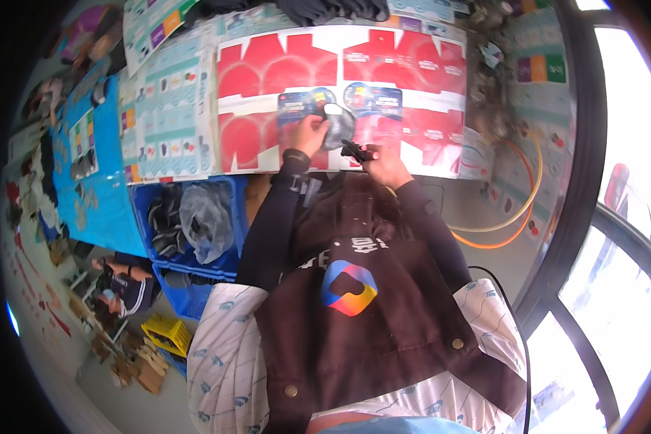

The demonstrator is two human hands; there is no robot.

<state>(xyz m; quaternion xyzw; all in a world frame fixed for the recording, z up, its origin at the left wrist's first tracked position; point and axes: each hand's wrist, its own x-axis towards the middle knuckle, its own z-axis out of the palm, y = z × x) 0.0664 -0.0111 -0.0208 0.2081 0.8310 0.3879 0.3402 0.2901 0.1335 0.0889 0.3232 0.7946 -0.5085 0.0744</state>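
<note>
Over the table's near edge, my left hand (309,137) pinches a shiny grey rounded piece (338,124) by its left side; motion blurs it, so its kind is unclear. My right hand (388,168) is closed around a small black hand tool (356,151), which points left toward the piece's lower edge. Whether the tool touches the piece I cannot tell. Behind the hands, two blue printed cards with rounded tops, a left card (291,105) and a right card (388,99), lie on a red-and-white printed sheet (239,108).
Blue crates (243,210) at the left hold dark pieces and a clear plastic bag (207,223). A blue-covered table (94,184) stands beyond, with another person (126,286) nearby. Dark cloth (333,10) lies at the back. Orange and yellow hoses (532,189) loop at right. A yellow crate (166,333) sits lower left.
</note>
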